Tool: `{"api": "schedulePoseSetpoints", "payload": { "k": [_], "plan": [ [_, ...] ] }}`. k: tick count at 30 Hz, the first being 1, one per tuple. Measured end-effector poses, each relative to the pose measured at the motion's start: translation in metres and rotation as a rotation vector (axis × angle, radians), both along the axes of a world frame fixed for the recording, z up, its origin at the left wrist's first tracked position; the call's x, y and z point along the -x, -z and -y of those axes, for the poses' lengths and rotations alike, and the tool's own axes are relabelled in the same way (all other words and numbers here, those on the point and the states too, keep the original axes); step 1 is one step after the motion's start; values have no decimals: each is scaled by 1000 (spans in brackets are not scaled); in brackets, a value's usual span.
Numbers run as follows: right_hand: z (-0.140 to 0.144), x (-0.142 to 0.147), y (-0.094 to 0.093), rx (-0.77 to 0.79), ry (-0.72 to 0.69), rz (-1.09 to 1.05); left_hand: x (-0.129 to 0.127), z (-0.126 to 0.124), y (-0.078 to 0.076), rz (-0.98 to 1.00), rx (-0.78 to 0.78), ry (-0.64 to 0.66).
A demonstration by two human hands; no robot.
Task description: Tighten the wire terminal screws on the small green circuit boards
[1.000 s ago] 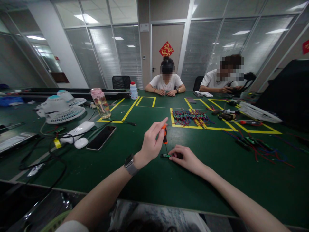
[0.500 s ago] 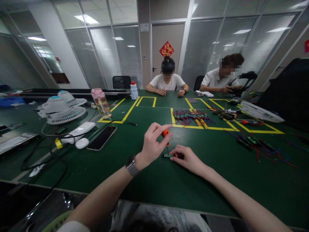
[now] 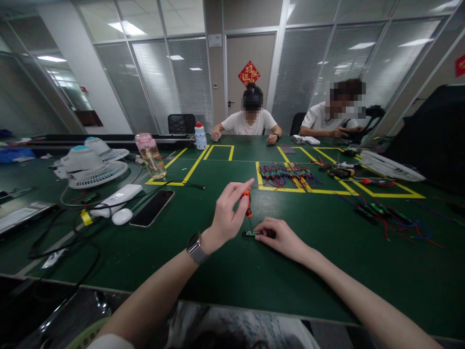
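A green table (image 3: 225, 281) is seen, marked with yellow tape. A phone (image 3: 152, 207), a white mouse (image 3: 121, 216) and black cables are laid to the left, with two fans (image 3: 92, 165) and a pink bottle (image 3: 150, 155) behind them. A heap of wired boards (image 3: 286, 174) is placed further back, and more red and blue wires (image 3: 392, 220) are spread to the right. Two other people are seated at the far side. Nothing is set between the hands and the small board (image 3: 250, 233).

The left hand (image 3: 227, 215) is raised, with a watch worn on its wrist. Its fingers are closed around an orange screwdriver (image 3: 248, 202), which is held upright with its tip on the small board. The right hand (image 3: 281, 237) is laid flat on the table, and the small board is pinned under its fingertips.
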State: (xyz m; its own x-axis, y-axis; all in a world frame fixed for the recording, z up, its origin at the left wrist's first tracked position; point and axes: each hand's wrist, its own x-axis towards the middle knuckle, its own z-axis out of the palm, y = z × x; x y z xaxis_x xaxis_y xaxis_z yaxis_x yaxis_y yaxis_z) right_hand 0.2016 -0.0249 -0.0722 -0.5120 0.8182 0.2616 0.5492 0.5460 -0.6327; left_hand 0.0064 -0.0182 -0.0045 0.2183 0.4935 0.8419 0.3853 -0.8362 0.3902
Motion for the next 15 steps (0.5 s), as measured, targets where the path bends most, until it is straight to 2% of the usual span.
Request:
{"api": "schedulePoseSetpoints", "payload": {
  "k": [7,12,15],
  "plan": [
    [0,0,-1,2,2,-1,-1,0,1,37,-50,-58],
    [0,0,0,6,2,5,0,0,1,-4,40,10],
    [-1,0,1,6,2,5,-1,1,0,4,31,-15]
  ]
}}
